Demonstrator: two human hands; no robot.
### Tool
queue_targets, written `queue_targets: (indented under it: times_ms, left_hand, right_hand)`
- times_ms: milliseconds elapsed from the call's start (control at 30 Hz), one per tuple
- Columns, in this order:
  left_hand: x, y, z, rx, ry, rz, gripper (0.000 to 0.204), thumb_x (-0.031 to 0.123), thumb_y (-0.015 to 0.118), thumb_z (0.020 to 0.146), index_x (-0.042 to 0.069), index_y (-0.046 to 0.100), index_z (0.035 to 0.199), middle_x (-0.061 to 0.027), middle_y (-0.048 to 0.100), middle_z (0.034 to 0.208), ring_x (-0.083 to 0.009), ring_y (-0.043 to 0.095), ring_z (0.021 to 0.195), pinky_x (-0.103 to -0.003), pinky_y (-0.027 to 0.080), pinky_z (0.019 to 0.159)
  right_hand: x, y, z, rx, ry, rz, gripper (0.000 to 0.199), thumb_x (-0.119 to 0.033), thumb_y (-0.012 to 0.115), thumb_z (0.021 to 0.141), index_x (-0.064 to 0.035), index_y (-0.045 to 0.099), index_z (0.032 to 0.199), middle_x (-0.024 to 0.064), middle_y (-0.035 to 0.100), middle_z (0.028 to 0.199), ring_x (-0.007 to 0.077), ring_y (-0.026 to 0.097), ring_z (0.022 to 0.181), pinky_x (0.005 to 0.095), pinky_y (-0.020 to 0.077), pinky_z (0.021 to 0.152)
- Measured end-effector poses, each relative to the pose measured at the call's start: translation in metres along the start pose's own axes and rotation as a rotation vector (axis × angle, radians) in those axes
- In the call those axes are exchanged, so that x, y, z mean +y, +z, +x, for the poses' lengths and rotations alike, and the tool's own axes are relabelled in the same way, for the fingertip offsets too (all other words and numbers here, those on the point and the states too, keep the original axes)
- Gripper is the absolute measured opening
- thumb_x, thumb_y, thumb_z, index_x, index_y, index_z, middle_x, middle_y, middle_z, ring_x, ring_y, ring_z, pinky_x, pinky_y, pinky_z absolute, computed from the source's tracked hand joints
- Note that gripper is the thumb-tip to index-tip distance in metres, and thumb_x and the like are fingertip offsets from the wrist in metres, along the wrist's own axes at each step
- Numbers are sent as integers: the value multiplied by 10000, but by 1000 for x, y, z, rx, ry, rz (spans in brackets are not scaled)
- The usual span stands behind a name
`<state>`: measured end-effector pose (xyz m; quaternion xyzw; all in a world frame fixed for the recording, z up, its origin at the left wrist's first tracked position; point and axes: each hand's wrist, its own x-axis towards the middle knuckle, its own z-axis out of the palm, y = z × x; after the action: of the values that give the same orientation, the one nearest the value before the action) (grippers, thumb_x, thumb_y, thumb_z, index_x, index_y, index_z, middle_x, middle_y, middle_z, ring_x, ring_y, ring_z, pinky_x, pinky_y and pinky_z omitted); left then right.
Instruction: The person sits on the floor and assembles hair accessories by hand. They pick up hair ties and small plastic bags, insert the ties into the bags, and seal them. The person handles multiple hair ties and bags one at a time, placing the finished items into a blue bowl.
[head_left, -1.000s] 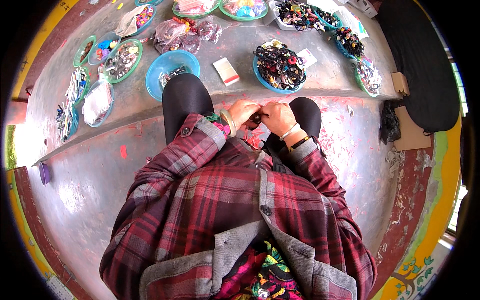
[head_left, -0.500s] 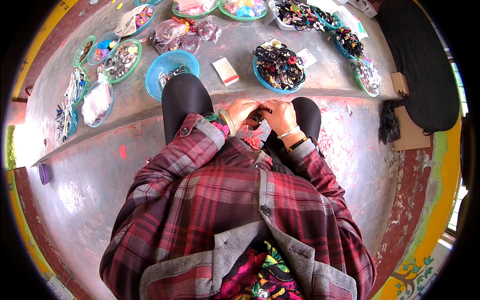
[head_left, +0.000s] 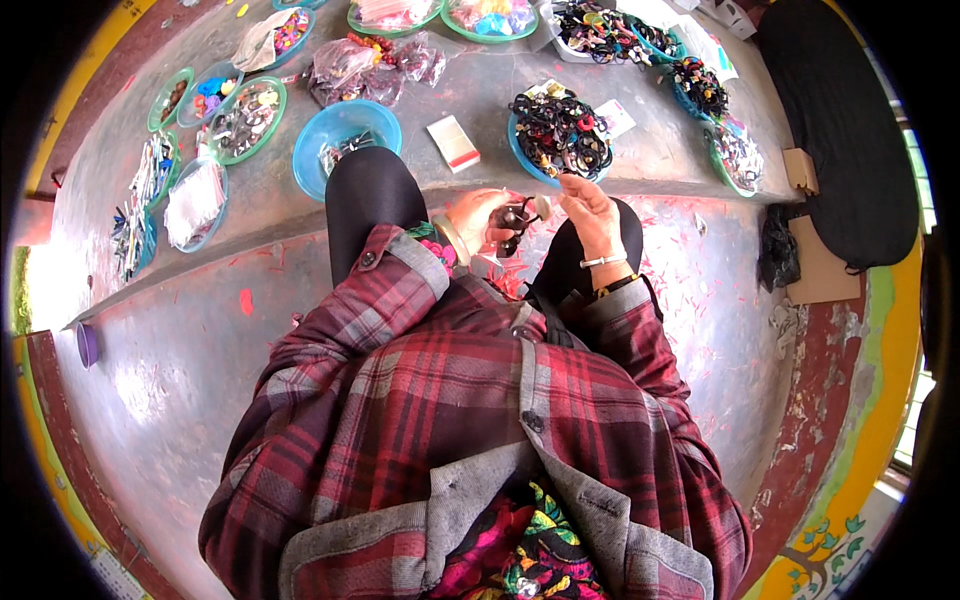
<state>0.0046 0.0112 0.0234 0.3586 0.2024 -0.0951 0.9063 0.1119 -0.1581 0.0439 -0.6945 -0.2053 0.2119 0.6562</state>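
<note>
Our left hand [head_left: 478, 215] is curled closed around a small dark hair tie with a pale bead [head_left: 518, 214], above our knees. Our right hand [head_left: 592, 208] hovers half-open beside it, fingers raised.

Single head view, steeply downward.

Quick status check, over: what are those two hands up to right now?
Left hand grips a small dark hair tie. Right hand open beside it, fingertips at its pale end. Nothing between them; blue bowl lies ahead.
</note>
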Motion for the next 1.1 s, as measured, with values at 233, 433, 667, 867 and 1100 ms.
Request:
queue_targets:
  times_ms: [233, 433, 667, 867, 1100]
  left_hand:
    - [6, 1, -5, -55, 24, -18, 284, 241, 420, 895, 55, 510, 1090, -43, 597, 966, -112, 583, 793, -216, 463, 556]
    - [-2, -6, -1, 9, -15, 72, 278, 239, 425, 890, 54, 511, 1078, -49, 598, 957, -130, 598, 767, -242, 498, 570]
    - [-3, 4, -3, 50, -83, 206, 254, 228, 472, 879, 56, 524, 1058, -43, 591, 941, -126, 597, 752, -245, 512, 560]
    - [-7, 2, -2, -36, -37, 232, 276, 226, 469, 882, 59, 526, 1095, -22, 581, 913, -110, 581, 748, -253, 515, 596]
    - [-12, 5, -1, -59, 16, 288, 281, 220, 460, 890, 47, 524, 1103, -39, 581, 886, -110, 569, 739, -266, 511, 603]
  right_hand:
    - [-1, 7, -18, -92, 610, 539, 216, -152, 610, 796, -38, 574, 976, 22, 604, 825, 98, 553, 691, 220, 417, 606]
    - [6, 9, -13, -4, 265, 299, 70, -61, 633, 756, -42, 617, 821, 2, 598, 722, 65, 518, 587, 191, 401, 534]
    - [-3, 16, -18, -85, 10, -128, 78, -31, 615, 735, 8, 623, 802, -14, 578, 673, 39, 480, 616, 201, 386, 541]
    - [-12, 11, -16, -114, -91, -596, 137, -155, 619, 712, -44, 645, 788, 78, 605, 691, 151, 556, 614, 261, 418, 579]
    - [-23, 19, -19, -220, -121, -577, 135, -168, 597, 704, -72, 666, 771, 106, 611, 723, 217, 597, 693, 304, 457, 627]
